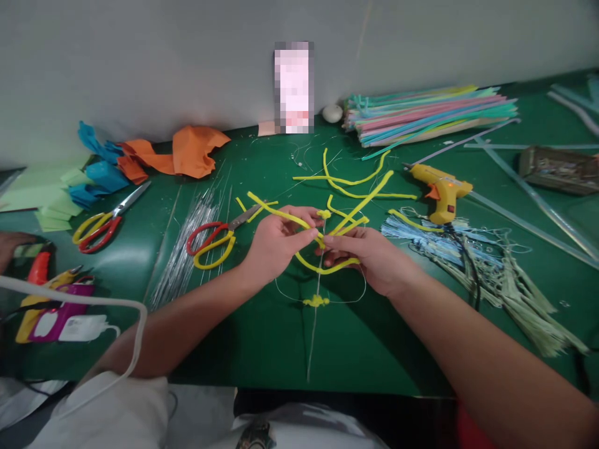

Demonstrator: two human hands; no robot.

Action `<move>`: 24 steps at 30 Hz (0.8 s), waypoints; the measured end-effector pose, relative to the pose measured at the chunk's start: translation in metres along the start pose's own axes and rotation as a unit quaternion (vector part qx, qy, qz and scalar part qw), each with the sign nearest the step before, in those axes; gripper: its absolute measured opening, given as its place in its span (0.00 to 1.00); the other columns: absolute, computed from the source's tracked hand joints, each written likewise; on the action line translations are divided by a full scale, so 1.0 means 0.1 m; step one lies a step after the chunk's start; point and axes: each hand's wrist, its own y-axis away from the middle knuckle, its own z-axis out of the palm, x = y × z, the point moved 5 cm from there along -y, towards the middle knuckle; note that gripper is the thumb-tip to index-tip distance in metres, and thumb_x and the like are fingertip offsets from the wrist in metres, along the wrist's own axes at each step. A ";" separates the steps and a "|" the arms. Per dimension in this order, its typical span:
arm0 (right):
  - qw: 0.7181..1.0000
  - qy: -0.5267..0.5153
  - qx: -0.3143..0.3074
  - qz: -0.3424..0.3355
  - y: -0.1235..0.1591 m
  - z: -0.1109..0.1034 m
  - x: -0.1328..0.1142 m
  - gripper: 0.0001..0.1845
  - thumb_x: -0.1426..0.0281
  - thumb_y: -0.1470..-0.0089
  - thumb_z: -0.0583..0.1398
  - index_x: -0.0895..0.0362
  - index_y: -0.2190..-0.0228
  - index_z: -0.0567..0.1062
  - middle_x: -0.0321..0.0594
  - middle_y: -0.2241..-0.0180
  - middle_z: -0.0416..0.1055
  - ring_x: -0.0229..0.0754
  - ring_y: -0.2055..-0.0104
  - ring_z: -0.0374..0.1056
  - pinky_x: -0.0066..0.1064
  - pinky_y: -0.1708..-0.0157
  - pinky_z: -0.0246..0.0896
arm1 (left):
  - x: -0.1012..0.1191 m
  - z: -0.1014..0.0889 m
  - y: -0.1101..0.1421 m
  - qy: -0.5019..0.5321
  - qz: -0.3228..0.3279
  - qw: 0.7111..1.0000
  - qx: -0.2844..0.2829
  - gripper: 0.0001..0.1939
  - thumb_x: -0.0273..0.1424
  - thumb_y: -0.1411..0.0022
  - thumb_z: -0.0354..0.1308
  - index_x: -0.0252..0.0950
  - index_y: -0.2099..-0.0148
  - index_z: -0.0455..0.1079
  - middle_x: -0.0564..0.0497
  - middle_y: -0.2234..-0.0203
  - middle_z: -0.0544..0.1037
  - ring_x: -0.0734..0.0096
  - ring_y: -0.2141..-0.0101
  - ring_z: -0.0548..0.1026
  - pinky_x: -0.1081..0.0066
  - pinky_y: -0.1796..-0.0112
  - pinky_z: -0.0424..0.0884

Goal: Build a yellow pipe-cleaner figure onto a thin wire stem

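My left hand [274,243] pinches a yellow pipe cleaner [276,209] between thumb and fingers. Close beside it, my right hand [374,255] grips several yellow pipe cleaner ends that fan out to the upper right. Both sets of fingertips meet at a thin wire frame, partly hidden behind them. Below the hands, its straight wire stem [311,343] runs down past a twisted yellow knot [316,301], with thin loops curving out on both sides. Beyond my hands, loose yellow pipe cleaners [355,182] lie on the green table [262,349].
Red-and-yellow scissors [219,236] lie left of my hands by silvery wires [185,249]; another pair of scissors [105,221] is farther left. A yellow glue gun [440,190], tassels [496,262] and a pipe cleaner bundle [435,118] lie right. Another person's hand [12,249] shows at the left edge.
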 end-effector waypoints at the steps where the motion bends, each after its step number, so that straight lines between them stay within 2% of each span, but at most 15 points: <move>1: 1.000 0.006 0.001 -0.004 0.00 0.00 0.00 0.15 0.60 0.60 0.71 0.60 0.76 0.80 0.40 0.77 0.75 0.36 0.76 0.69 0.28 0.72 0.64 | 0.00 0.00 0.00 0.001 -0.002 1.000 -0.005 0.05 0.28 0.44 0.64 0.33 0.66 0.71 0.46 0.52 0.76 0.64 0.55 0.78 0.60 0.51 0.73; 9: 0.999 -0.005 0.012 -0.039 -0.02 0.01 0.01 0.13 0.63 0.62 0.72 0.59 0.80 0.79 0.37 0.78 0.74 0.32 0.78 0.64 0.27 0.75 0.59 | 0.00 0.01 0.00 0.013 -0.023 1.000 -0.006 0.05 0.27 0.45 0.63 0.33 0.65 0.70 0.46 0.55 0.77 0.67 0.59 0.79 0.62 0.54 0.75; 14: 1.000 -0.025 0.004 -0.003 -0.01 0.05 0.03 0.15 0.61 0.63 0.72 0.59 0.78 0.80 0.38 0.77 0.74 0.32 0.78 0.64 0.26 0.78 0.56 | 0.05 0.02 -0.01 0.020 -0.019 1.000 0.004 0.06 0.27 0.44 0.61 0.33 0.65 0.67 0.46 0.59 0.78 0.67 0.61 0.79 0.65 0.58 0.76; 18: 0.999 -0.046 0.001 0.018 0.02 0.07 0.02 0.18 0.57 0.61 0.71 0.60 0.76 0.80 0.40 0.75 0.76 0.33 0.78 0.65 0.26 0.78 0.58 | 0.07 0.02 -0.01 0.012 -0.021 1.000 0.001 0.06 0.27 0.44 0.61 0.34 0.66 0.67 0.46 0.60 0.79 0.68 0.61 0.79 0.67 0.61 0.76; 24: 0.999 -0.029 0.006 0.031 0.04 0.04 0.02 0.16 0.59 0.60 0.70 0.60 0.78 0.80 0.43 0.73 0.77 0.34 0.77 0.65 0.27 0.78 0.58 | 0.05 0.00 -0.02 0.000 -0.004 1.000 -0.003 0.05 0.26 0.44 0.62 0.33 0.65 0.68 0.46 0.59 0.78 0.68 0.60 0.79 0.65 0.56 0.75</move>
